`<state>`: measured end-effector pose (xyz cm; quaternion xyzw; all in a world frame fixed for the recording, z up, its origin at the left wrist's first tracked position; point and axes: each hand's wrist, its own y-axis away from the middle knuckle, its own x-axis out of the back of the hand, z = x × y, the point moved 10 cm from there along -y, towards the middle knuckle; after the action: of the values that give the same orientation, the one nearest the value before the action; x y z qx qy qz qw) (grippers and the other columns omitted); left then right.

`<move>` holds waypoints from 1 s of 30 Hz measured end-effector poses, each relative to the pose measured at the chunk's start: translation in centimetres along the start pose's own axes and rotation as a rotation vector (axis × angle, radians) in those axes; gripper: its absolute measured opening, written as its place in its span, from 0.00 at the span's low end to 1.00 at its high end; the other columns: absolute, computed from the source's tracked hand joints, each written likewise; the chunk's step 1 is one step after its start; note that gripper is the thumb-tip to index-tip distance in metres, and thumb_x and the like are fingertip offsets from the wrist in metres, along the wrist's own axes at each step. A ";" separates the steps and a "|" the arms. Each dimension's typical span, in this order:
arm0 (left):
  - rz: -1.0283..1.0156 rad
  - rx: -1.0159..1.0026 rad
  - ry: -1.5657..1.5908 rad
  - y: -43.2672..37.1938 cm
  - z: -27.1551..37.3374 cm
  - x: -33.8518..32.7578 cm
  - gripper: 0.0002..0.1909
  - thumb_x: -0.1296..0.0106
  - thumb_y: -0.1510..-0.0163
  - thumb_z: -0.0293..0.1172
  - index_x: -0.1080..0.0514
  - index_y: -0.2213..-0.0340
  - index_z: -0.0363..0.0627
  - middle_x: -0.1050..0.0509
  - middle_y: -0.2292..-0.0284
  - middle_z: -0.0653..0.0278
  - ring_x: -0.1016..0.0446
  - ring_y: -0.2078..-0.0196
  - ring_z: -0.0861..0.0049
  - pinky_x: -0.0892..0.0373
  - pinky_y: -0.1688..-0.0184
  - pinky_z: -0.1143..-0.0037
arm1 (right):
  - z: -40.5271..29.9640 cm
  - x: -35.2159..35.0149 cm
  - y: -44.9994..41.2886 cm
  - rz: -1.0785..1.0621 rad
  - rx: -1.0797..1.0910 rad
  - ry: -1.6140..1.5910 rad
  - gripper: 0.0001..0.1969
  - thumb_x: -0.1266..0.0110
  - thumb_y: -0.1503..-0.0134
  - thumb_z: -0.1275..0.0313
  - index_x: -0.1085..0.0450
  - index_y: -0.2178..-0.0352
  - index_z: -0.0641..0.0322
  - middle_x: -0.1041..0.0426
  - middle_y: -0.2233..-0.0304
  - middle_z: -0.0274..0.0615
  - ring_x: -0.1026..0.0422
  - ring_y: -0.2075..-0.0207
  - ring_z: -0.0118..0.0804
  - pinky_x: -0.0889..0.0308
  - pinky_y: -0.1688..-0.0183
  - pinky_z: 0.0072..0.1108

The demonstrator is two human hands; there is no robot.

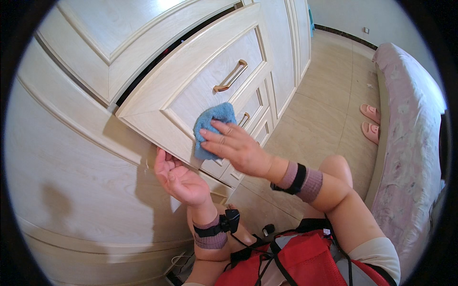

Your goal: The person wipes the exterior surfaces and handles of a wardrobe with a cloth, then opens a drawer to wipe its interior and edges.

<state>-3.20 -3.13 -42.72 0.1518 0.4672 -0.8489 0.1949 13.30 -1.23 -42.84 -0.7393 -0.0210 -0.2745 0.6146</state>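
A pulled-out drawer with a pale wood front (pixel 150 125) and a gold-coloured metal handle (pixel 230 77) stands before me. My right hand (pixel 238 148) presses a blue cloth (pixel 214 118) flat against the lower left part of the drawer front, fingers spread over it. Palm up, my left hand (pixel 182 180) is at the drawer's lower left edge, its curled fingertips partly hidden behind that edge. Whether those fingers grip the edge, I cannot tell.
More drawers with a handle (pixel 244 119) lie below the pulled-out one. Cabinet doors (pixel 282 53) continue beyond. At right is a bed with a pink floral cover (pixel 404 161), pink slippers (pixel 371 132) beside it on the tiled floor (pixel 318 118). A cable (pixel 179 260) lies low at left.
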 end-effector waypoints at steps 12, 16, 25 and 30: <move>-0.071 -0.021 -0.062 -0.1 0.0 -0.4 0.29 0.64 0.41 0.44 0.40 0.47 0.31 0.37 0.47 0.45 0.37 0.46 0.60 0.42 0.42 0.63 | 7.1 1.6 1.4 0.167 -0.326 0.042 0.25 0.59 0.51 0.87 0.34 0.50 0.59 0.37 0.42 0.49 0.41 0.40 0.55 0.43 0.40 0.36; -0.066 -0.032 -0.038 -0.2 -0.1 0.0 0.28 0.63 0.42 0.43 0.40 0.47 0.31 0.37 0.47 0.45 0.37 0.45 0.60 0.42 0.41 0.63 | 0.2 -0.9 -0.4 -0.038 -0.068 -0.090 0.20 0.50 0.48 0.76 0.31 0.52 0.51 0.36 0.42 0.41 0.38 0.41 0.47 0.43 0.43 0.38; -0.100 -0.031 -0.043 -0.4 0.0 -0.8 0.27 0.63 0.41 0.42 0.41 0.47 0.33 0.37 0.47 0.46 0.37 0.45 0.60 0.42 0.42 0.63 | 17.6 6.1 2.3 0.272 -0.644 -0.140 0.34 0.62 0.59 0.92 0.38 0.47 0.61 0.39 0.42 0.54 0.45 0.38 0.56 0.51 0.36 0.35; -0.093 -0.006 -0.044 -0.4 -0.3 -0.3 0.27 0.63 0.41 0.43 0.41 0.47 0.34 0.37 0.46 0.46 0.38 0.45 0.60 0.43 0.41 0.63 | 9.5 1.8 0.9 0.187 -0.441 0.020 0.34 0.60 0.60 0.93 0.38 0.48 0.60 0.43 0.40 0.53 0.49 0.38 0.61 0.52 0.35 0.39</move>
<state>-3.11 -2.58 -42.42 0.1107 0.4720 -0.8587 0.1658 18.82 6.77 -43.76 -0.8514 0.1143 -0.2217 0.4613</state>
